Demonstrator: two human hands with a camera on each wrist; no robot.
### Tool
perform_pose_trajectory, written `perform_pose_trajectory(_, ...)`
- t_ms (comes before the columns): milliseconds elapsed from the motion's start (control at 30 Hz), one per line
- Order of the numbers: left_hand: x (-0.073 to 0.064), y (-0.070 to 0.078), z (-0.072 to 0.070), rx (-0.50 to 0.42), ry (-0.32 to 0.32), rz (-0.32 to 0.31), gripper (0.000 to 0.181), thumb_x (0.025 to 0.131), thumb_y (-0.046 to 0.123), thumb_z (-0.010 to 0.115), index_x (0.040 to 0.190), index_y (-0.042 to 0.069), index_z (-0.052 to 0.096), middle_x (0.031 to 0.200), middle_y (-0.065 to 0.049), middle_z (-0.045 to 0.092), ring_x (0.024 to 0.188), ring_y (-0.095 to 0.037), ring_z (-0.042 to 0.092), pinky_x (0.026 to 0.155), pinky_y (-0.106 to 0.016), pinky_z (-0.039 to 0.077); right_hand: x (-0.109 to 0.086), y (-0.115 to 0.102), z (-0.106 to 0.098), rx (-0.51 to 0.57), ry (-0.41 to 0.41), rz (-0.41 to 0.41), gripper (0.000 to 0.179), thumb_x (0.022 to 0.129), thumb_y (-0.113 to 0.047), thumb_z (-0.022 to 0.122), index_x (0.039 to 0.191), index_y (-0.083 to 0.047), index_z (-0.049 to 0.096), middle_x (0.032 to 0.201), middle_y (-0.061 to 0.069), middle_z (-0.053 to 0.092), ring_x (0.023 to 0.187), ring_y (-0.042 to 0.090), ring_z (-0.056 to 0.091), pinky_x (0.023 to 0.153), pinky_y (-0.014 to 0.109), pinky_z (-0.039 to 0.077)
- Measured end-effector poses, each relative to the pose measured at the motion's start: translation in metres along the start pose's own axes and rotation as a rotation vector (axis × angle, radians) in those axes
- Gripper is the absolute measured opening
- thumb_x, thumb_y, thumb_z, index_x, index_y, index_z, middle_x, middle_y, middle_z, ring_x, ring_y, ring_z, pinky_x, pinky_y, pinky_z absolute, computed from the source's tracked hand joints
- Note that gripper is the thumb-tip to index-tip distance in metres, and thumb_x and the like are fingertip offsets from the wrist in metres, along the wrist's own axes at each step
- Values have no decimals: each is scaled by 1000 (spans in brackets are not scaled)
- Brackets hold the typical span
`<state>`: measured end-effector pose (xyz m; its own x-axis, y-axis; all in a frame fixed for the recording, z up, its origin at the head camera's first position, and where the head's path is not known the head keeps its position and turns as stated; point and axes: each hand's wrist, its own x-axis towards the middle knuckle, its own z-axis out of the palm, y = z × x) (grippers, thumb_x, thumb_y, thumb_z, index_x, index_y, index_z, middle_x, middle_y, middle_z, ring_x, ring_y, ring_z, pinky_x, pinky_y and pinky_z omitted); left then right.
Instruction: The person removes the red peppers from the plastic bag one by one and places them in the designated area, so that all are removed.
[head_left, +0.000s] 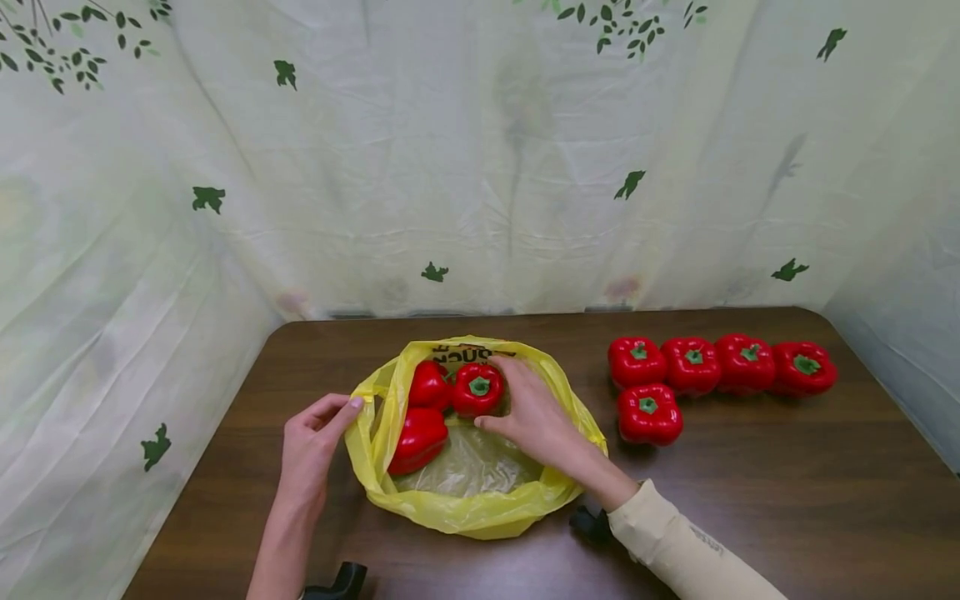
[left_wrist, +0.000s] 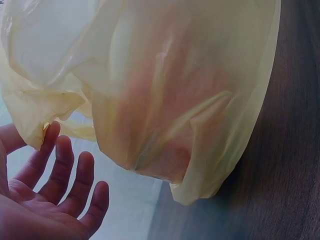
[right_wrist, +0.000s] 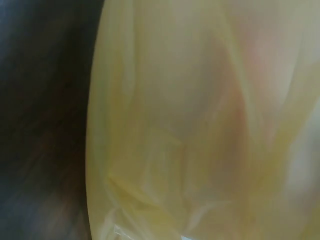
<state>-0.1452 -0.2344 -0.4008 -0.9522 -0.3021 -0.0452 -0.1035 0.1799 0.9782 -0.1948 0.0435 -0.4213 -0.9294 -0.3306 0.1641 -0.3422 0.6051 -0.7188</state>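
Note:
A yellow plastic bag stands with its mouth wide, three red bell peppers inside. My left hand pinches the bag's left rim between thumb and forefinger; in the left wrist view the other fingers of that hand are spread loosely. Reaching over the right rim, my right hand grips a bell pepper with a green stem, thumb in front and fingers behind. Two more peppers lie on the bag's left side, one toward the back and one in front. In the right wrist view the bag hides that hand.
Several red bell peppers stand in a row at the back right of the brown table, with one more before the row's left end. A pale curtain with leaf prints hangs behind the table.

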Motion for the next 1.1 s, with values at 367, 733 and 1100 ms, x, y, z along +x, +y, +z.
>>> perform_pose_trajectory(367, 0, 1, 2, -13, -1, -1, 33, 93, 28, 70, 104, -2, 69, 94, -2, 65, 92, -22, 52, 82, -27, 44, 8, 5, 8, -27, -54, 29, 86, 77, -22, 86, 147, -5, 39, 141, 12, 48, 126, 26, 48, 104, 42, 39)
perform_pose_trajectory(733, 0, 1, 2, -7, -9, -10, 33, 94, 29, 69, 106, -3, 69, 95, -2, 64, 94, -23, 51, 84, -28, 43, 1, 7, 8, -25, -40, -25, 75, 68, -24, 90, 132, -8, 54, 125, 6, 52, 105, 21, 57, 92, 37, 47)
perform_pose_trajectory(1100, 0, -1, 2, -3, -6, 10, 33, 94, 28, 69, 105, -3, 69, 94, -2, 65, 92, -22, 52, 83, -27, 44, -17, 1, -5, 144, -118, -12, 76, 71, -18, 86, 134, -16, 43, 115, -5, 60, 99, 8, 60, 84, 28, 51)
